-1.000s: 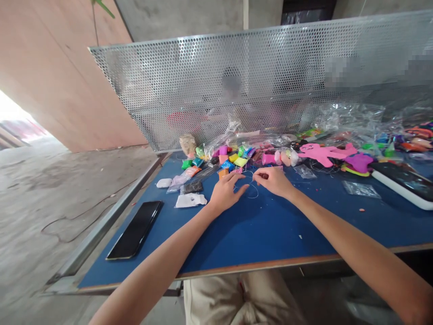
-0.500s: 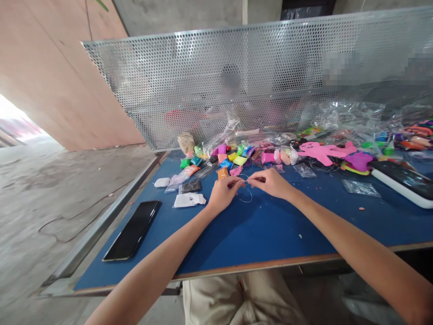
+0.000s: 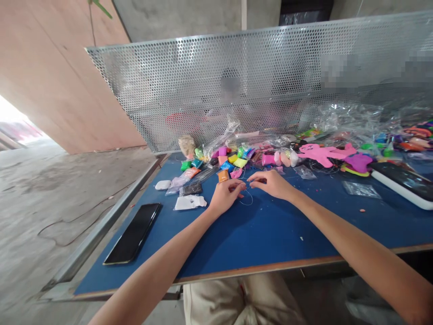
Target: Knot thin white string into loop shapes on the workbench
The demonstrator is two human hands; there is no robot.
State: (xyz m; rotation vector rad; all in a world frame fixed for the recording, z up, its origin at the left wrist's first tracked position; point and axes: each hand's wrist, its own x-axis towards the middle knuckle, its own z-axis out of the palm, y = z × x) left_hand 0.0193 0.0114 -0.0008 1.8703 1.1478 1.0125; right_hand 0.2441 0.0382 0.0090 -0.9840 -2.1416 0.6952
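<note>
Over the middle of the blue table, my left hand point(image 3: 227, 195) is closed in a pinch on a thin clear thread point(image 3: 249, 201), which loops down to the right of its fingertips. Just to the right, my right hand point(image 3: 270, 183) faces it, with a small gap between its thumb and forefinger. No object can be made out between the right fingertips. An orange packet point(image 3: 223, 175) lies just behind my left hand, beside a small pink piece point(image 3: 236, 173).
Colourful packets point(image 3: 240, 163) and a pink figure point(image 3: 320, 154) lie along a perforated metal screen point(image 3: 203, 85). A black phone point(image 3: 133, 234) and white packet point(image 3: 190, 202) are at left; a black-and-white device point(image 3: 404, 183) is at right. People show dimly behind the screen.
The thumb and forefinger of my right hand have parted slightly, and the fingertips of the two hands are a little farther apart. The view has shifted slightly.
</note>
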